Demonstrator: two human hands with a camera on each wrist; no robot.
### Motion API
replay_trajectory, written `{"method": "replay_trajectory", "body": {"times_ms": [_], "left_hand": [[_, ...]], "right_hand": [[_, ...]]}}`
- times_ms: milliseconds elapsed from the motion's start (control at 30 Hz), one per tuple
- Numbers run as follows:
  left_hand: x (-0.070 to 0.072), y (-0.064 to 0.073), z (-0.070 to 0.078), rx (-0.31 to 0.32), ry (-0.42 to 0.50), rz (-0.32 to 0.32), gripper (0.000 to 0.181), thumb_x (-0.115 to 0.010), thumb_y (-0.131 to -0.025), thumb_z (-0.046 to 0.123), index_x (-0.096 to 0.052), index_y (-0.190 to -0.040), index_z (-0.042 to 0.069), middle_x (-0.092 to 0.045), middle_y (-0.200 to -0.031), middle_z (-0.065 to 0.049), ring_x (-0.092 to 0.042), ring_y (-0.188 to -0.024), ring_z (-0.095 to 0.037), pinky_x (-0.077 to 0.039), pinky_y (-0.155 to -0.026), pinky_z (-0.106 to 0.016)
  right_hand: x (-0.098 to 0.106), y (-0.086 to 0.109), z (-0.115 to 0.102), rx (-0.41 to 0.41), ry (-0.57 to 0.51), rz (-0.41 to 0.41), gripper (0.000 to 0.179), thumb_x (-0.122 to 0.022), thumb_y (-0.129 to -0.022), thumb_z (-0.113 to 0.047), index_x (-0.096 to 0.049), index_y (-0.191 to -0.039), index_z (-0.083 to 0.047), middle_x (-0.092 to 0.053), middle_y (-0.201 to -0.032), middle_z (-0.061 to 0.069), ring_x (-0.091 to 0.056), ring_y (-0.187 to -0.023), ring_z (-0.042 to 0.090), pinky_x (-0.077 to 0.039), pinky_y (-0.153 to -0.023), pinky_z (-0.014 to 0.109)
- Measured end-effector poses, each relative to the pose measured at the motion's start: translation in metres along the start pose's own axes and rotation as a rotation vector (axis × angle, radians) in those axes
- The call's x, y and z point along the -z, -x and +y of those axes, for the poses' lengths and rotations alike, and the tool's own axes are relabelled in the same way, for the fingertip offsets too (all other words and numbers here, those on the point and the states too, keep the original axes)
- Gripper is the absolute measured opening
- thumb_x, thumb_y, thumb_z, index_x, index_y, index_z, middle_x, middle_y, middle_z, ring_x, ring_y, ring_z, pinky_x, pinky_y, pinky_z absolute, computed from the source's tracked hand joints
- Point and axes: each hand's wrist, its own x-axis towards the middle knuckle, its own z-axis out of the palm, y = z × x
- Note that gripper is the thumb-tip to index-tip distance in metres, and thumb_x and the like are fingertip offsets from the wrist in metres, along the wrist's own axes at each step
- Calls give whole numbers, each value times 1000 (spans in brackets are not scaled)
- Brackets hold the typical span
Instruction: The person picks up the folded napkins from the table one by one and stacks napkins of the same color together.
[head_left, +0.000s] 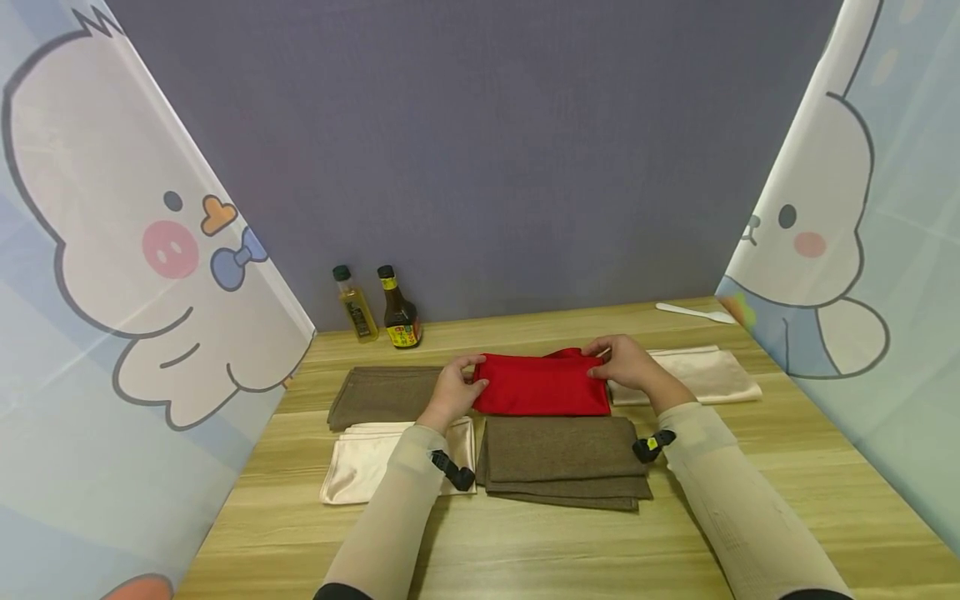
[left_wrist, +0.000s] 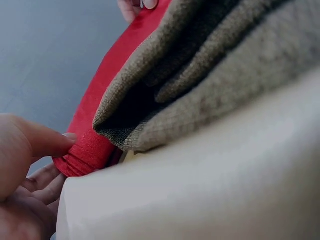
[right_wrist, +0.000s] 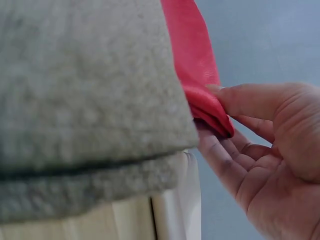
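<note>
A folded red cloth (head_left: pixel 542 387) lies at the middle of the back row in the head view. My left hand (head_left: pixel 452 390) pinches its left end; the left wrist view has the thumb on top of the red cloth (left_wrist: pixel 97 132) and fingers beneath. At the other end my right hand (head_left: pixel 628 363) pinches the upper right corner, thumb and fingers on opposite faces of the cloth (right_wrist: pixel 200 65) in the right wrist view. Directly in front lies a folded brown cloth (head_left: pixel 566 450), which blocks part of both wrist views.
Left of the red cloth lie another brown cloth (head_left: pixel 382 392) and a cream satin cloth (head_left: pixel 360 467). A second cream cloth (head_left: pixel 697 375) is at the right. Behind stand an oil bottle (head_left: pixel 360 315) and a dark sauce bottle (head_left: pixel 402 312). A white plastic utensil (head_left: pixel 693 312) lies back right.
</note>
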Motion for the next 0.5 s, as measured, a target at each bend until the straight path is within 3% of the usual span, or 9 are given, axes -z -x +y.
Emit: {"method": "replay_trajectory", "body": {"times_ms": [233, 500], "left_hand": [[0, 0, -1, 19, -21, -28, 46, -76, -95, 1, -66, -139, 9, -54, -147, -16, -64, -121, -33, -61, -81, -34], [1, 0, -2, 33, -73, -50, 47, -78, -94, 5, -66, -140, 8, -53, -149, -18, -63, -124, -34, -60, -84, -35]], "right_hand": [[0, -1, 2, -6, 1, -43, 42, -84, -87, -5, -73, -127, -6, -69, -124, 16, -67, -102, 28, -55, -77, 37], [1, 1, 5, -8, -8, -55, 43, -83, -86, -3, -73, -128, -4, -69, -126, 17, -67, -106, 30, -56, -79, 36]]}}
